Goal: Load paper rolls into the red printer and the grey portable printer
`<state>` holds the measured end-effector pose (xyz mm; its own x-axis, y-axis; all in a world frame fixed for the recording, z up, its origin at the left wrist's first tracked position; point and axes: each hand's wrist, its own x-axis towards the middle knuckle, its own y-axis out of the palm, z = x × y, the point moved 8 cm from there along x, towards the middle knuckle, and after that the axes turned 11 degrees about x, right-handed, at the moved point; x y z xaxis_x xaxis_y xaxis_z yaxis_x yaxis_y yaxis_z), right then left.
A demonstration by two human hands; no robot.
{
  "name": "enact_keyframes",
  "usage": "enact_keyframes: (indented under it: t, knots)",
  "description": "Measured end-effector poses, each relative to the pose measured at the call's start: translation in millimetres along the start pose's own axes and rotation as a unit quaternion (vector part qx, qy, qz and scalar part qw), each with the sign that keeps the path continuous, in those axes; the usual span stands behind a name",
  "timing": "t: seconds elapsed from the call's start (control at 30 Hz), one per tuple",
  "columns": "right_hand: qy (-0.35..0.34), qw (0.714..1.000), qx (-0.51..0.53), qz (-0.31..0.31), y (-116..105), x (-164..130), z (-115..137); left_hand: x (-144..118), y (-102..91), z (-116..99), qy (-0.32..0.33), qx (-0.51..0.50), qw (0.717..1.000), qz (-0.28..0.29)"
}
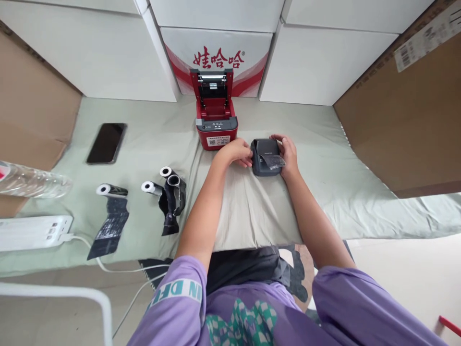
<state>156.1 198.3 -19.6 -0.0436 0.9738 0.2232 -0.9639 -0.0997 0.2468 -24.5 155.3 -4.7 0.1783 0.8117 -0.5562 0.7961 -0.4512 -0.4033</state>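
A small dark grey printer (pixel 265 156) lies on the pale green cloth (pixel 324 192) in front of me. My left hand (pixel 237 153) touches its left side with the fingers curled. Around its right side wraps my right hand (pixel 288 153), which also pinches a crumpled piece of clear plastic wrap (pixel 275 162) over the device. Just behind stands a red label printer (pixel 215 117) with its lid raised.
To the left lie three paper rolls (pixel 169 185) with dark wrappers peeled back, a black phone (pixel 106 142), a plastic bottle (pixel 32 180) and a white power strip (pixel 34 231). White boxes (pixel 108 53) and brown cardboard (pixel 406 120) wall in the surface.
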Motion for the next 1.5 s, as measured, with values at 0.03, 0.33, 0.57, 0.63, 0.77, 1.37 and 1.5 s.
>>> enact_keyframes:
  t: [0.03, 0.33, 0.57, 0.63, 0.77, 1.37, 1.5]
  knots:
    - [-0.002, 1.000, -0.005, 0.002, 0.3, 0.2, 0.8, 0.1, 0.4, 1.2, 0.001, -0.006, 1.000, 0.003]
    - [0.008, 1.000, -0.018, -0.004, 0.4, -0.6, 2.5, -1.0, 1.2, 4.2, 0.004, -0.032, 0.999, 0.005]
    - [0.008, 1.000, -0.025, 0.004, -1.0, 1.3, -2.0, 2.1, 1.7, 2.1, -0.010, -0.029, 1.000, -0.007]
    - [0.012, 1.000, -0.023, 0.004, -1.9, 1.5, -3.4, 3.1, 1.8, 0.4, -0.007, -0.011, 1.000, -0.015]
    - [0.023, 1.000, -0.011, 0.006, -1.5, 1.0, -4.6, 2.1, 1.9, -3.5, -0.004, 0.023, 0.999, -0.036]
    - [0.011, 1.000, 0.000, -0.004, -1.6, 1.7, -2.9, 4.6, 2.0, -8.9, 0.056, 0.091, 0.992, -0.070]
    - [0.007, 1.000, -0.004, -0.013, -2.3, 1.0, -2.3, 7.7, 1.3, -6.6, 0.056, 0.107, 0.992, -0.048]
